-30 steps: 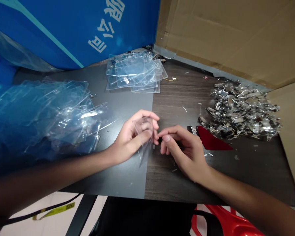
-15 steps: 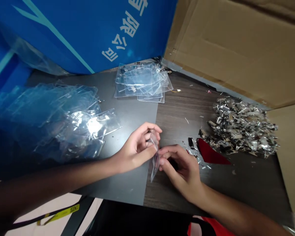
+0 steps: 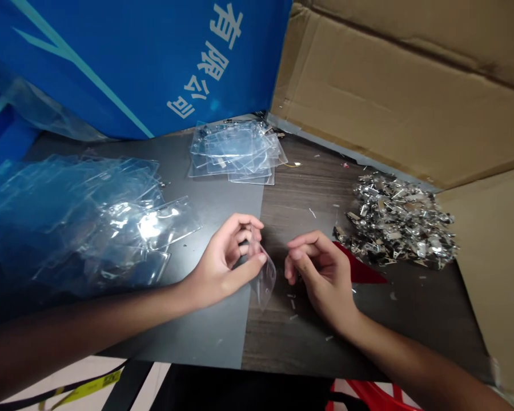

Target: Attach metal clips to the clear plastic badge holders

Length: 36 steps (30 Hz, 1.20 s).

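My left hand [image 3: 225, 260] pinches a clear plastic badge sleeve [image 3: 263, 274] by its top edge, and the sleeve hangs down over the table [image 3: 223, 319]. My right hand [image 3: 321, 274] hovers just right of the sleeve, a small gap away, with fingers curled and thumb near the forefinger. Whether a small clip sits in those fingers I cannot make out. A heap of shiny metal clips [image 3: 400, 220] lies to the right of my right hand.
A loose pile of clear sleeves [image 3: 89, 211] covers the table's left side. A flatter stack of sleeves [image 3: 237, 151] lies at the back centre. A red triangular piece [image 3: 360, 268] sits by the clips. Blue board [image 3: 132, 63] and cardboard walls [image 3: 389, 91] close in the back and right.
My hands have drawn apart: the right hand has left the sleeve and moved slightly right. The left hand keeps the sleeve, now hanging lower. The camera has shifted a little.
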Available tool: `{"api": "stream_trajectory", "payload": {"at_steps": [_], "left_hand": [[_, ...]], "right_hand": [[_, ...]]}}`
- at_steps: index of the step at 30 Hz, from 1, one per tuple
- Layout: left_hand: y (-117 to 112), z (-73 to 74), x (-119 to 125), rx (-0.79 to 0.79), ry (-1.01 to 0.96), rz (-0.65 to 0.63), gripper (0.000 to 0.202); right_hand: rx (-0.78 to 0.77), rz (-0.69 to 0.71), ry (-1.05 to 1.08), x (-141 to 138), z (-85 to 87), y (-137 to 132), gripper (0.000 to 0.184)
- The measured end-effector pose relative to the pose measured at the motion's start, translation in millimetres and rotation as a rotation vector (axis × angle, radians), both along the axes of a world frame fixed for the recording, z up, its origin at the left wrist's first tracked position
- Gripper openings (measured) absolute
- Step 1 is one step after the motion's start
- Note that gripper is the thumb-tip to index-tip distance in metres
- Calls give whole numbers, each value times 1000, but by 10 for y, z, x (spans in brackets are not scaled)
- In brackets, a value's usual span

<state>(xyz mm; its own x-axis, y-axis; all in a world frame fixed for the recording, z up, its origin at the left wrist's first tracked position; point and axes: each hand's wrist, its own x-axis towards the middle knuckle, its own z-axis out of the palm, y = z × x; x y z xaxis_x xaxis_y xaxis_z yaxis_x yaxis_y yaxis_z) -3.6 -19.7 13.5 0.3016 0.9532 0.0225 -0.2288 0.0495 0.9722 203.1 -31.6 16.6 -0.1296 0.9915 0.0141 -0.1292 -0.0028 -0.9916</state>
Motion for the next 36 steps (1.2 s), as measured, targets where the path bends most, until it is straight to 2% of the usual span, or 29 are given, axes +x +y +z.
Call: {"api": "stream_trajectory", "payload": {"at_steps": [4, 7, 11, 17, 20, 25, 28, 36], "left_hand": [[10, 7, 23, 43, 50, 55, 32], [7, 8, 36, 57, 88, 111, 31], [-2, -22, 36, 59, 103, 109, 35], [-7, -63, 36, 40, 75, 81, 34], [-11, -71, 34, 54, 56, 67, 33], [-19, -75, 24, 57, 65, 65, 35], [-16, -74, 23, 57, 63, 64, 37], [4, -67, 26, 56, 115, 86, 42]], "right_hand": [[57, 8, -40, 12, 19, 10, 9], [88, 101, -100, 24, 22, -40, 13], [124, 202, -207, 71, -4, -90, 23], [41, 231, -371, 134, -15, -107, 37], [24, 248, -358, 134, -3, -135, 38], [-47, 222, -235, 113, -2, -151, 19], [-69, 222, -194, 99, 13, -103, 21], [51, 253, -232, 61, 75, 5, 18]]}}
